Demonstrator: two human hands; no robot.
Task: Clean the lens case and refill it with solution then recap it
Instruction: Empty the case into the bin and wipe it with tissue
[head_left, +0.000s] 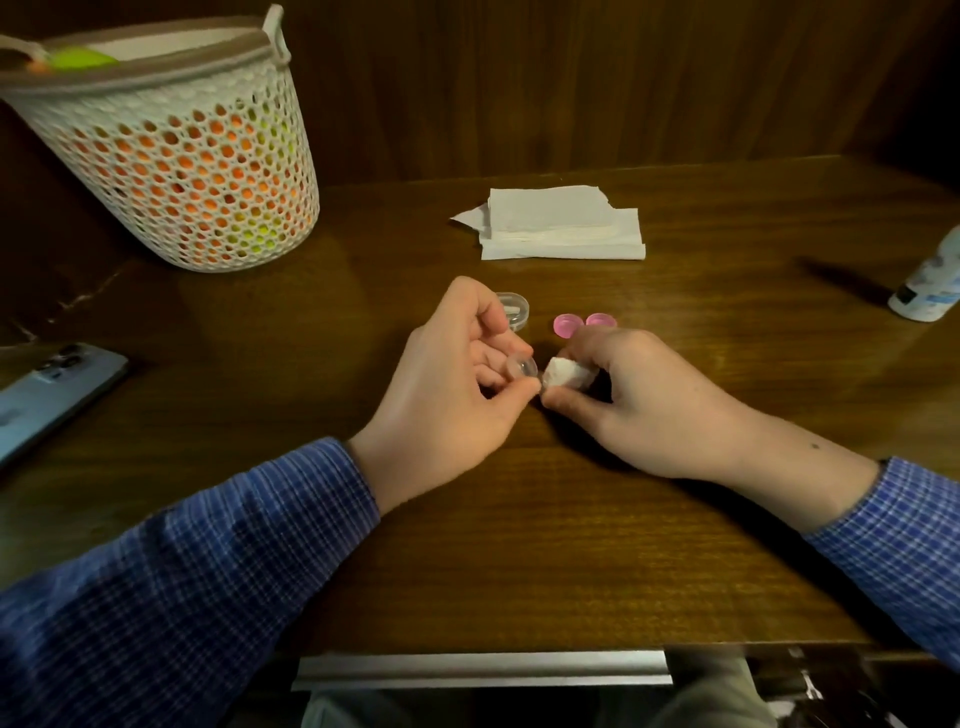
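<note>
While a white perforated plastic basket (171, 150) stands at the far left of the dark wooden table (519, 545), the left hand (447, 395) pinches a small clear plastic lens case cup (521, 367) between thumb and fingertips. Touching it, a wad of white tissue (563, 372) sits gripped in the right hand's (639, 400) curled fingers. Two pink round caps (584, 323) lie just beyond; a white solution bottle (930, 283) stands far right.

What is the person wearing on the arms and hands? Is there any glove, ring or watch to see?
Both arms are in long sleeves of blue cloth with a fine check of pale lines, the left sleeve and the right sleeve alike. Each cuff ends near the wrist. The left hand and right hand are bare: no glove, ring or watch is visible.
</note>
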